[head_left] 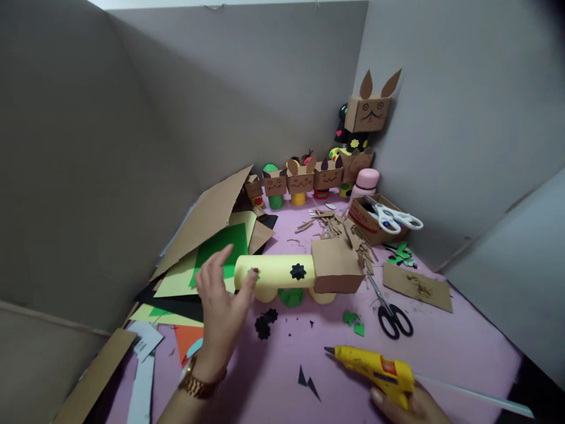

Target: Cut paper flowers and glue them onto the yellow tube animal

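Observation:
A pale yellow paper tube (273,270) lies across the middle, with a cardboard box head (338,266) at its right end and a black flower cutout (298,271) on its side. At the tube's left end is my left hand (223,303), fingers apart; the thumb lies over a small green shape and seems to touch the tube. My right hand (404,406) is wrapped round the handle of a yellow glue gun (375,365), nozzle pointing left, a clear glue stick (477,391) trailing behind. Below the tube are black flower cutouts (265,324) and a crumpled green piece (292,297).
Black-handled scissors (394,321) and green scraps (354,323) lie at right. A small box (375,227) holds white scissors (392,217). Cardboard animal figures (300,179) line the back beside a pink bottle (365,182). Paper sheets (225,250) pile at left. Grey walls enclose the table.

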Demonstrator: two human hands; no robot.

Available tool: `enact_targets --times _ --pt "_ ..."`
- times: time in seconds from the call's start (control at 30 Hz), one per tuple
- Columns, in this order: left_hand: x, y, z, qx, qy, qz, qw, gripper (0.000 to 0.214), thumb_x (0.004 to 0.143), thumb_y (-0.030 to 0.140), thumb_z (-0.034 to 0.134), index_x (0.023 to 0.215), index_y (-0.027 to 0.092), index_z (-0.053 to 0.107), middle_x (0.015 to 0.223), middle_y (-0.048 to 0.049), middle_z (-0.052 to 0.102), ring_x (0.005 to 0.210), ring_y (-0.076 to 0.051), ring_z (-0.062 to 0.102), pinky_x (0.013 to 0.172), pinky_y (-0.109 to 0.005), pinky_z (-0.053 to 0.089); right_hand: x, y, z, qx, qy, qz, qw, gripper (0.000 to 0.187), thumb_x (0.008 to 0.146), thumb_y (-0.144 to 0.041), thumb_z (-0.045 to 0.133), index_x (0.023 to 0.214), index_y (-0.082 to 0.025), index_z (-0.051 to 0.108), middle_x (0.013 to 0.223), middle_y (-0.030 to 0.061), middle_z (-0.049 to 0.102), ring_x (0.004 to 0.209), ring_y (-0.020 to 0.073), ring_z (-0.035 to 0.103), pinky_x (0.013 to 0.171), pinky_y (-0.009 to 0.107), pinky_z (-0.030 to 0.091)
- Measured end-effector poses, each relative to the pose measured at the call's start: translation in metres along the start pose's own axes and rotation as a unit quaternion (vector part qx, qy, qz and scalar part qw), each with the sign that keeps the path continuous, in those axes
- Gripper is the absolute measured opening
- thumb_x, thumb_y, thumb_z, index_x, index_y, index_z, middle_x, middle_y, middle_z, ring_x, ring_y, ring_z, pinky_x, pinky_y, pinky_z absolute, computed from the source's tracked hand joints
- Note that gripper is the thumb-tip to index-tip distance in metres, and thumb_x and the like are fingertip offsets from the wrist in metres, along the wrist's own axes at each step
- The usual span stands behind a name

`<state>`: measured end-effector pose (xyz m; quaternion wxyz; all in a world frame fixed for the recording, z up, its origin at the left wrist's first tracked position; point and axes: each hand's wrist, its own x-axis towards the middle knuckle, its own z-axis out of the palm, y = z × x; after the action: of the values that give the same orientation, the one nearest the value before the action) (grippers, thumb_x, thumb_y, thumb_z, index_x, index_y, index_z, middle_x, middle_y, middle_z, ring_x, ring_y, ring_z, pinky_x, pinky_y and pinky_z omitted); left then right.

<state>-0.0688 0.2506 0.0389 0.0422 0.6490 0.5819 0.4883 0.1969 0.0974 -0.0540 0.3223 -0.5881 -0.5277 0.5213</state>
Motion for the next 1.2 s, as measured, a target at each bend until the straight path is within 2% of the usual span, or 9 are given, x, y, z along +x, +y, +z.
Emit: enact_targets --times 0.07,0.13,0.27,0.5,0.73,0.87,1.03,1.1,1.2 --pt "0.000 0.011 0.001 0.064 -0.038 0.141 0.987 0.032 0.082 0.033 0.058 0.113 0.025 0.058 0.122 -0.0104 0.056 0.114 -0.029 0.047 0.095 -0.049 0.030 0.001 -0.001 -0.001 0.003 -0.003 -0.005 1.000 0.055 0.080 -0.057 0.051 0.120 -0.022 0.063 0.121 0.0070 0.064 0.118 0.0293 0.054 0.101 0.040 0.040" --pt "0.004 0.022 0.006 0.088 -0.118 0.208 0.967 0.030 0.085 0.031 0.054 0.115 0.026 0.057 0.124 -0.0099 0.058 0.112 -0.027 0.050 0.092 -0.047 0.030 0.001 -0.003 -0.002 0.005 -0.018 -0.010 1.000 0.055 0.080 -0.056 0.051 0.121 -0.022 0.062 0.122 0.0072 0.063 0.119 0.0293 0.053 0.101 0.040 0.040" --pt "0.025 0.039 0.022 0.112 -0.232 0.239 0.936 0.033 0.087 0.038 0.051 0.116 0.024 0.057 0.123 -0.0090 0.061 0.113 -0.028 0.052 0.092 -0.049 0.027 0.001 -0.004 0.000 0.027 -0.004 -0.017 0.999 0.053 0.079 -0.056 0.052 0.120 -0.024 0.062 0.122 0.0062 0.064 0.117 0.0293 0.054 0.102 0.042 0.039" --pt "0.047 0.046 0.033 0.093 -0.323 0.244 0.910 0.022 0.088 0.032 0.049 0.088 0.026 0.069 0.084 -0.0015 0.074 0.081 -0.022 0.064 0.081 -0.040 0.032 0.000 -0.008 0.002 0.040 -0.003 -0.008 0.999 0.058 0.079 -0.059 0.050 0.121 -0.021 0.062 0.123 0.0076 0.062 0.119 0.0287 0.053 0.103 0.041 0.037" --pt "0.042 0.043 0.034 0.068 -0.288 0.206 0.933 0.024 0.089 0.024 0.045 0.094 0.025 0.069 0.094 -0.0032 0.074 0.086 -0.022 0.065 0.085 -0.043 0.034 0.001 -0.004 -0.001 0.022 0.002 -0.012 1.000 0.057 0.079 -0.059 0.049 0.120 -0.021 0.063 0.123 0.0080 0.063 0.120 0.0294 0.052 0.102 0.041 0.038" --pt "0.034 0.040 0.019 0.013 -0.138 0.191 0.972 0.022 0.088 0.025 0.049 0.103 0.023 0.064 0.102 -0.0052 0.071 0.095 -0.022 0.062 0.085 -0.041 0.038 0.001 0.001 0.000 0.052 -0.002 -0.010 0.999 0.057 0.079 -0.059 0.050 0.120 -0.021 0.063 0.122 0.0094 0.063 0.119 0.0296 0.053 0.102 0.041 0.038" --pt "-0.005 0.013 -0.006 -0.070 0.071 0.184 0.978 0.009 0.082 0.015 0.055 0.082 0.021 0.062 0.076 -0.0011 0.066 0.074 -0.018 0.059 0.076 -0.035 0.042 -0.001 -0.003 -0.003 0.040 0.000 0.007 0.999 0.059 0.078 -0.061 0.051 0.120 -0.021 0.063 0.121 0.0102 0.064 0.116 0.0297 0.055 0.101 0.041 0.039" --pt "-0.025 0.001 -0.007 -0.082 0.057 0.174 0.980 0.013 0.081 0.011 0.054 0.074 0.021 0.057 0.069 0.0002 0.062 0.068 -0.017 0.057 0.073 -0.035 0.041 -0.002 -0.009 -0.005 0.045 -0.002 0.005 0.999 0.059 0.077 -0.060 0.052 0.120 -0.021 0.063 0.122 0.0104 0.064 0.116 0.0296 0.055 0.101 0.042 0.038" --pt "-0.048 -0.006 0.000 -0.069 -0.027 0.239 0.968 0.018 0.078 0.009 0.055 0.066 0.021 0.052 0.060 0.0027 0.060 0.058 -0.015 0.056 0.074 -0.037 0.037 -0.001 -0.019 -0.007 0.084 -0.010 -0.015 0.996 0.057 0.078 -0.057 0.055 0.122 -0.022 0.061 0.122 0.0106 0.064 0.116 0.0285 0.055 0.101 0.042 0.038"
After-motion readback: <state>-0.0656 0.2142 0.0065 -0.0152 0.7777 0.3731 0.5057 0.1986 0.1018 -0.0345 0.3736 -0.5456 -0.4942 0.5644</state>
